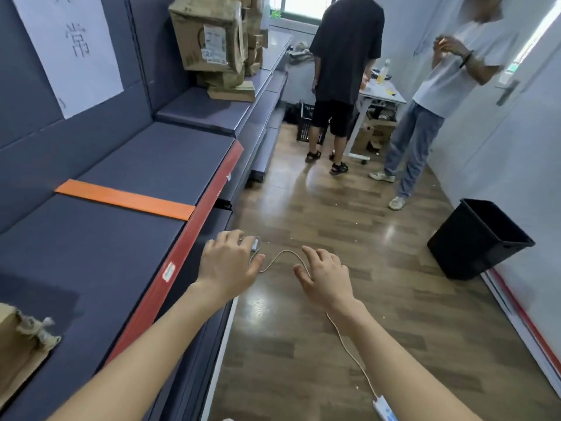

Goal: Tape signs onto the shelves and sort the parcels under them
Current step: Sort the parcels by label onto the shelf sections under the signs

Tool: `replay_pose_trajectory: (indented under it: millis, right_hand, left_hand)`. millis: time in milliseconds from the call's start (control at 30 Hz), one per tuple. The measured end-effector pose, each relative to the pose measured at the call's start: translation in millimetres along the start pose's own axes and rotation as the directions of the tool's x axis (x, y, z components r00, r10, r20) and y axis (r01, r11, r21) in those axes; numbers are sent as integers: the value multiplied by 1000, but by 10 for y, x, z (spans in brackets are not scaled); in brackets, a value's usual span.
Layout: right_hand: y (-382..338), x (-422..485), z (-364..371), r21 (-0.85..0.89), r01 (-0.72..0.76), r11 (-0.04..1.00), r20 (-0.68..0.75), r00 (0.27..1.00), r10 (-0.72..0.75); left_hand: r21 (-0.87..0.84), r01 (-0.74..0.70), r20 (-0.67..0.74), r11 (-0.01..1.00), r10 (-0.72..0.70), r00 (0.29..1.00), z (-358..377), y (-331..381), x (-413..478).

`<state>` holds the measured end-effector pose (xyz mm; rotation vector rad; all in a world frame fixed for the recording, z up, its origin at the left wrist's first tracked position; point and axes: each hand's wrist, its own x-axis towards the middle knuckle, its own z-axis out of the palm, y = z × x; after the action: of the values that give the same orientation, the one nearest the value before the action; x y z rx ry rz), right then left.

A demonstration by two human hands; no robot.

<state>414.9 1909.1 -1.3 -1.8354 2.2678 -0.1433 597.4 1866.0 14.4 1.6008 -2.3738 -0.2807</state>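
A white paper sign [66,47] with dark characters hangs on the back panel of the dark shelf [127,165]. Taped cardboard parcels [209,41] are stacked further along the shelf, and another parcel [15,341] lies at the near left. My left hand [227,262] hovers beside the shelf's red front edge, its fingers curled over a small white plug [256,243]. A thin white cable [282,253] runs from the plug past my right hand [324,278], which is held out with relaxed, spread fingers. The cable ends at a white device [384,405] near the bottom edge.
An orange strip [127,199] crosses the shelf board. A black bin [476,238] stands by the right wall. Two people [340,71] [437,95] stand in the aisle ahead near a white table [382,92], a black crate [306,126] and cardboard boxes.
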Motion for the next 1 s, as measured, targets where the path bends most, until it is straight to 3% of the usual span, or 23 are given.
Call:
replay_pose_trajectory:
  millis: [333,467,700,1000]
  right_hand:
    - [226,1279,-152,2,-74,997,9,997,74]
    - [408,1972,-170,21,-55,998,34,998,54]
    - [728,3373,-445,36,64,997,49,997,-66]
    - [778,4811,-820,52,250,967,26,967,-252]
  left_hand:
    - [66,-24,77,998,19,997,106,-131,1377]
    - [50,3,44,999,-6,999,269,-128,1977]
    - [134,90,74,987,-100,992,424,32,3283]
    - [104,250,-47,963,-247,968,377,-6,4434]
